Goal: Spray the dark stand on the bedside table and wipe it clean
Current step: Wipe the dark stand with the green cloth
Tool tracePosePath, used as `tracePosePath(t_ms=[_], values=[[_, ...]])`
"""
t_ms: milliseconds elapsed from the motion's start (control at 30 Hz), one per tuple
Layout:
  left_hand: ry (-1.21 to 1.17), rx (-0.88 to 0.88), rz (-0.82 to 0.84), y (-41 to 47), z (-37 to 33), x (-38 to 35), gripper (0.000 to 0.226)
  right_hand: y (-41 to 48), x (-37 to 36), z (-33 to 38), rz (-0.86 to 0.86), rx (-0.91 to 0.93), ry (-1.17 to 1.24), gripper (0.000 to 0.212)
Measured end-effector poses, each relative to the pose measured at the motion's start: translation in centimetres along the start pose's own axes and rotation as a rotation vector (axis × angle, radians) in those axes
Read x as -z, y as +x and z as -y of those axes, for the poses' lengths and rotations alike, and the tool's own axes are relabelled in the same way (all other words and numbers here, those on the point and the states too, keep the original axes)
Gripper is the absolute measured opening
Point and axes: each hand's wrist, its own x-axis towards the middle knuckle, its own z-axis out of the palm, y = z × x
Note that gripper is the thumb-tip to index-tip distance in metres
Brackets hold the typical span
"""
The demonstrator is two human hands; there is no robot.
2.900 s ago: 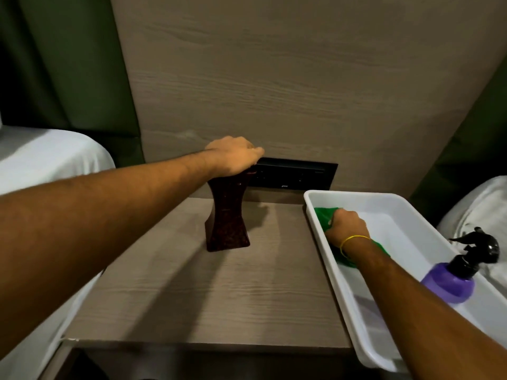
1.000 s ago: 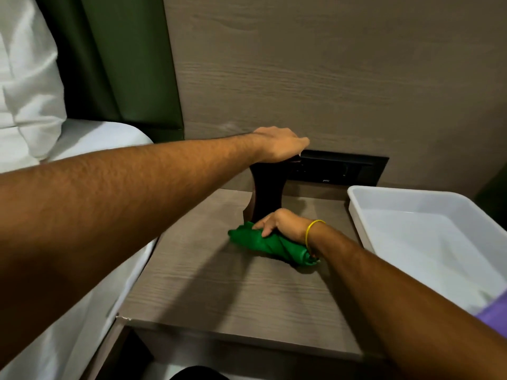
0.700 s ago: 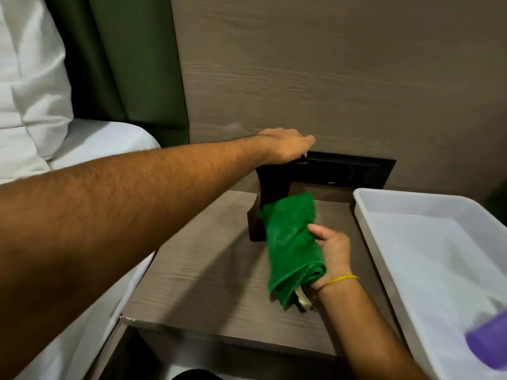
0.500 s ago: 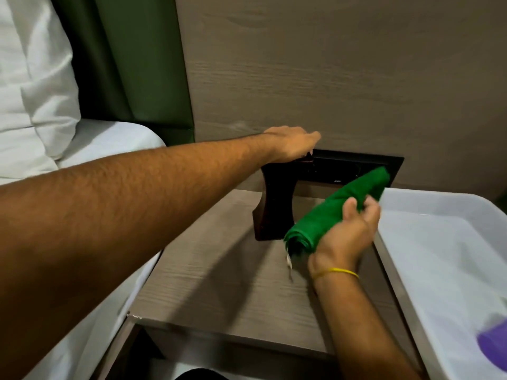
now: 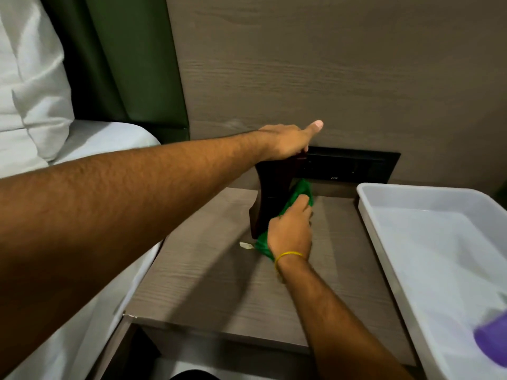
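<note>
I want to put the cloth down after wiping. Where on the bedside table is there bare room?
The near half of the bedside table is bare, between its front edge, the bed-side edge and the white tray. It is crowded at the back, where the left hand tops the dark stand and the right hand presses the green cloth.

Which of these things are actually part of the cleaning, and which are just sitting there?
In use:
dark stand
green cloth
left hand steadying the stand's top
right hand pressing the cloth to it
purple bottle

Just there:
white tray
pillow
black wall panel
</note>
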Motion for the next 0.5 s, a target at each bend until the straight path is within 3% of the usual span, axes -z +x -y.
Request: tracePosePath(t_ms=[100, 167, 333, 400, 500], values=[[0.017, -0.012, -0.003, 0.1, 0.3, -0.1, 0.087, 1.8, 2.3, -0.2, 0.285, -0.028, -0.282, 0.042], [0.027, -0.017, -0.008, 0.1, 0.4, -0.2, 0.088, 2.2, 3.1, -0.1, 0.386, 0.022, -0.429, 0.044], [0.029, -0.005, -0.001, -0.4, 0.2, 0.1, 0.087, 3.6, 5.3, -0.1, 0.574, -0.057, -0.412, 0.044], [0.020, 0.010, 0.006, -0.3, 0.1, 0.0, 0.089, 3.3, 6.8, -0.7, 0.609, -0.150, -0.124, 0.032], [0.018, 0.037, 0.003, -0.1, 0.4, -0.1, 0.097, 0.5, 8.4, -1.7, 0.593, -0.524, 0.810, 0.018]])
